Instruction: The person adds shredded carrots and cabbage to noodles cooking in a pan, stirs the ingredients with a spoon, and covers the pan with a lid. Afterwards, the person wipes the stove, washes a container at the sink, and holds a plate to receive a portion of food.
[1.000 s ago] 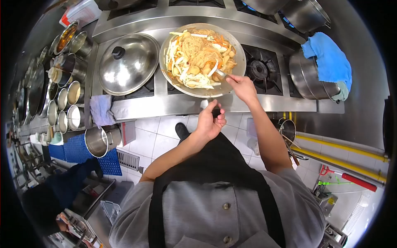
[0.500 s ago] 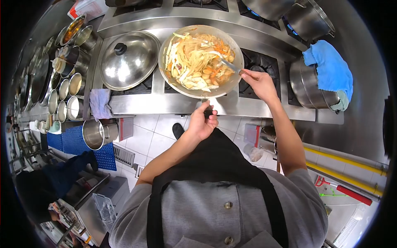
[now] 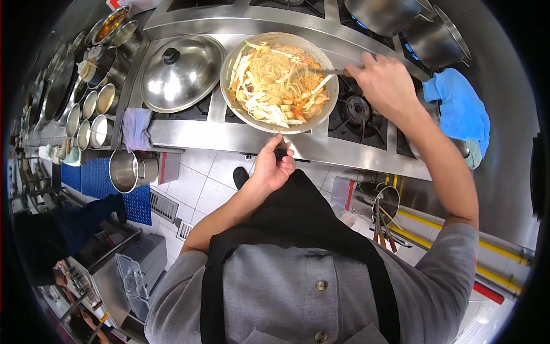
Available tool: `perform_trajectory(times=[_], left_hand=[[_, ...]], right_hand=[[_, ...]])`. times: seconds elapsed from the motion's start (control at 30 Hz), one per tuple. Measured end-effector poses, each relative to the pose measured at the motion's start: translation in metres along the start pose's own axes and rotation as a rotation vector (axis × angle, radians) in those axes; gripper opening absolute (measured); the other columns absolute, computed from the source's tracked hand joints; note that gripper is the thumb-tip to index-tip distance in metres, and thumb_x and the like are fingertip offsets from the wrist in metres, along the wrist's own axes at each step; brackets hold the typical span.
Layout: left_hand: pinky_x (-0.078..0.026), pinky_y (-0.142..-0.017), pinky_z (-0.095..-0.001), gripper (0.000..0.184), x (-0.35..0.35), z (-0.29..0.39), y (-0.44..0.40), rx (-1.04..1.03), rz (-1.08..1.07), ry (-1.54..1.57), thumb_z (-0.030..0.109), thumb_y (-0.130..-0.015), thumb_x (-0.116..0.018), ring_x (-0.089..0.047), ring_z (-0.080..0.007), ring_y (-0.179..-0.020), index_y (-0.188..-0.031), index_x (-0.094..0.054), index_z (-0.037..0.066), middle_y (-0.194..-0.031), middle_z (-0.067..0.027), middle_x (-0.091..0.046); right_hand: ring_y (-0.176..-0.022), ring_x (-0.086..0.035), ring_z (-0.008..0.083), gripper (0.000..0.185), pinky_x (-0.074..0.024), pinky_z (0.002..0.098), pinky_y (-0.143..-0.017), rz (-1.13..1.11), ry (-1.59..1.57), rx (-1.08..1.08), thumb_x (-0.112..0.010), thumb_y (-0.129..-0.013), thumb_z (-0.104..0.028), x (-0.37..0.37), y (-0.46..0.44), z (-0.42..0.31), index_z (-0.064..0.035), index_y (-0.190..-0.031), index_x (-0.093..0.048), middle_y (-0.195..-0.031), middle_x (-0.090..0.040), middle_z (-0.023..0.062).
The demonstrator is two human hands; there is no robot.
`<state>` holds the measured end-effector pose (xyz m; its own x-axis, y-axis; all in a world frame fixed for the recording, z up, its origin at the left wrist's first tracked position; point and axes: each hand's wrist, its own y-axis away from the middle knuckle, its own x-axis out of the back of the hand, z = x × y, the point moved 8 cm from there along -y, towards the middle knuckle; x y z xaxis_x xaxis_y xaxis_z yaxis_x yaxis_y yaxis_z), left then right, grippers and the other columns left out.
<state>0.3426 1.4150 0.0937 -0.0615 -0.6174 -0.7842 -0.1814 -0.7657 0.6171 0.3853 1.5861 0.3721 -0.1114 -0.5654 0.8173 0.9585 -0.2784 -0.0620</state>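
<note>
A wide frying pan (image 3: 321, 56) sits on the stove, filled with thin noodles (image 3: 269, 64), pale cabbage-like strips, orange carrot strips and light chunks. Fingers wrapped round the pan's dark handle (image 3: 280, 153), my left hand (image 3: 274, 166) is closed at the front edge of the stove. My right hand (image 3: 385, 85), to the right of the pan, grips a long metal utensil (image 3: 329, 72) that reaches over the rim. The utensil's far end is among the noodles, so its shape is hidden.
A domed metal lid (image 3: 183, 74) rests left of the pan. Tall pots (image 3: 435, 43) stand over blue flames at the back right. A blue cloth (image 3: 461, 109) drapes a pot at right. Bowls and containers (image 3: 106, 98) line the left side; a person's legs (image 3: 86, 221) are lower left.
My right hand has moved up and to the right, its back now turned up, and the utensil lies flatter across the pan. The noodles have shifted. My left hand stays on the handle.
</note>
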Motion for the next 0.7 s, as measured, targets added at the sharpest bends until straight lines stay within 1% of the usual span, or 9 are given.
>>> perform_trajectory(times=[0.03,0.13,0.3,0.37,0.4,0.43,0.53,0.63,0.7], left_hand=[[-0.039,-0.048,-0.0215,0.027,0.0,0.001,0.001,-0.006,0.001,0.008,0.034,-0.098,-0.061,-0.048,-0.0106,-0.056,-0.099,-0.052,0.008,-0.075,-0.0061,-0.057],[-0.039,-0.048,-0.0212,0.028,-0.001,-0.002,0.002,0.024,-0.043,0.027,0.036,-0.098,-0.061,-0.047,-0.0105,-0.056,-0.098,-0.053,0.009,-0.075,-0.0065,-0.057],[-0.038,-0.048,-0.021,0.03,-0.002,-0.004,0.003,0.026,-0.037,0.027,0.036,-0.097,-0.062,-0.047,-0.0104,-0.056,-0.099,-0.055,0.007,-0.075,-0.0067,-0.058],[-0.038,-0.048,-0.021,0.031,-0.001,-0.003,0.001,0.019,-0.044,0.034,0.036,-0.097,-0.062,-0.047,-0.0104,-0.056,-0.1,-0.054,0.006,-0.074,-0.0068,-0.057],[-0.038,-0.048,-0.021,0.031,-0.001,-0.003,0.001,0.013,-0.05,0.038,0.035,-0.097,-0.062,-0.047,-0.0104,-0.056,-0.101,-0.054,0.006,-0.074,-0.0069,-0.057],[-0.038,-0.048,-0.021,0.031,-0.001,-0.003,0.002,0.014,-0.05,0.04,0.035,-0.097,-0.062,-0.047,-0.0104,-0.056,-0.101,-0.054,0.006,-0.074,-0.0069,-0.057],[-0.038,-0.045,-0.0198,0.032,0.0,-0.003,0.002,-0.001,0.004,0.047,0.033,-0.096,-0.063,-0.047,-0.0099,-0.056,-0.103,-0.054,0.003,-0.077,-0.0066,-0.056],[-0.038,-0.045,-0.0197,0.031,0.0,-0.002,0.0,-0.001,0.004,0.049,0.033,-0.096,-0.063,-0.047,-0.0099,-0.055,-0.102,-0.054,0.003,-0.076,-0.0065,-0.056],[-0.037,-0.047,-0.0214,0.031,0.0,-0.002,0.001,0.003,-0.011,0.045,0.033,-0.097,-0.061,-0.046,-0.0103,-0.056,-0.102,-0.052,0.004,-0.074,-0.0074,-0.055]], right_hand=[[-0.074,-0.069,0.0231,0.02,-0.0536,0.0353,-0.065,0.003,-0.002,0.009,-0.063,-0.081,-0.016,0.004,-0.01,0.0,-0.0099,-0.099,-0.072,-0.082,-0.064,0.0081],[-0.076,-0.068,0.0195,0.018,-0.0539,0.0331,-0.061,0.202,0.078,0.109,-0.062,-0.084,-0.016,0.015,-0.042,-0.01,-0.0084,-0.097,-0.07,-0.08,-0.061,0.0063],[-0.078,-0.068,0.0201,0.02,-0.0542,0.034,-0.064,0.152,0.014,0.142,-0.059,-0.087,-0.017,-0.023,-0.083,-0.047,-0.0079,-0.101,-0.069,-0.085,-0.062,0.0083],[-0.078,-0.068,0.021,0.023,-0.0545,0.0351,-0.067,0.227,-0.054,0.265,-0.058,-0.088,-0.017,-0.035,-0.076,-0.059,-0.0086,-0.107,-0.068,-0.088,-0.063,0.0084],[-0.081,-0.068,0.0222,0.027,-0.0545,0.0353,-0.068,0.205,-0.085,0.275,-0.058,-0.088,-0.017,-0.045,-0.068,-0.055,-0.0106,-0.113,-0.067,-0.09,-0.063,0.0086],[-0.081,-0.068,0.0222,0.027,-0.0545,0.0353,-0.068,0.204,-0.085,0.277,-0.058,-0.088,-0.017,-0.045,-0.06,-0.047,-0.0106,-0.113,-0.067,-0.09,-0.063,0.0086],[-0.086,-0.067,0.0221,0.03,-0.0543,0.0346,-0.069,-0.025,0.027,0.246,-0.058,-0.089,-0.017,-0.045,-0.041,-0.02,-0.0164,-0.117,-0.068,-0.091,-0.062,0.0071],[-0.086,-0.067,0.0207,0.029,-0.0543,0.0344,-0.069,-0.028,0.079,0.265,-0.059,-0.089,-0.017,-0.033,-0.034,0.007,-0.0199,-0.115,-0.071,-0.091,-0.062,0.0053],[-0.083,-0.068,0.0212,0.028,-0.0542,0.0345,-0.067,-0.023,0.098,0.245,-0.059,-0.089,-0.018,-0.016,-0.037,0.021,-0.0212,-0.113,-0.073,-0.089,-0.062,0.0054]])
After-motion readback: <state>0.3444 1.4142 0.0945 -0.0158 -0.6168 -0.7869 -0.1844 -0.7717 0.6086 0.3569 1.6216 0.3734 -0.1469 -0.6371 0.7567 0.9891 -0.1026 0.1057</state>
